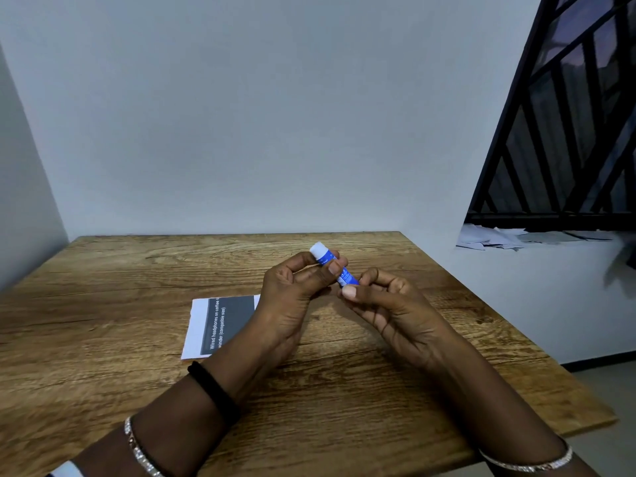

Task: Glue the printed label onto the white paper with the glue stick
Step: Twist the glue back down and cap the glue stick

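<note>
A blue glue stick [347, 276] with a white cap is held tilted above the middle of the table, cap end up and to the left. My left hand [292, 297] grips its upper part near the cap with thumb and fingers. My right hand [389, 308] pinches its lower end. On the table to the left lies the white paper [197, 325] with the dark grey printed label [230, 315] lying on it. My left wrist hides the paper's lower right part.
The wooden table [137, 390] stands in a corner against grey walls; its right edge runs diagonally toward me. A white ledge with scattered paper scraps [509, 239] lies to the right, under a window with black bars [568, 132].
</note>
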